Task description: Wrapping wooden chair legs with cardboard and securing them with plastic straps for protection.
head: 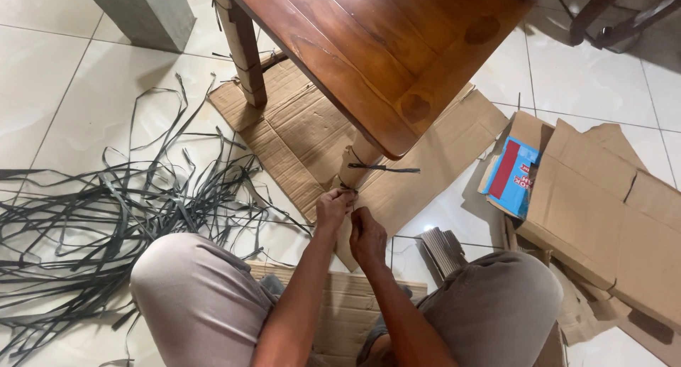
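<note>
Item 1, arms: I am seeing both forearms reaching forward and down from between two raised knees in grey trousers point(198, 296), the elbows tucked in, the wrists converging at the foot of a bench leg.

Item 2, left hand point(332, 209): it is curling closed, fingers pressed together at the top, pinching the dark strap point(347, 189) right where that strap is wrapping the leg. The knuckles are facing up toward me.

Item 3, right hand point(367, 236): it is sitting just beside and slightly nearer than the left, folded into a loose fist. I cannot tell exactly what it is gripping; a thin strand seems to be running between the two hands, but it is too fine to be sure.

Item 4, bench leg point(358, 161): pale wood, standing upright on flattened cardboard point(298, 133), with a second dark tie point(383, 168) knotted higher up, its loose end sticking out to the right.

Item 5, bench point(369, 47): red-brown wooden top, filling the upper middle. A second leg point(241, 47) at the left is also carrying strap wraps.

Item 6, loose straps point(106, 211): a large tangled heap of dark flat strips is lying on the white tiled floor point(42, 69), to the left of the knees.

Item 7, opened boxes point(610, 211): brown cardboard is lying at the right, with a blue and red carton point(512, 175) showing beneath a flap.
</note>
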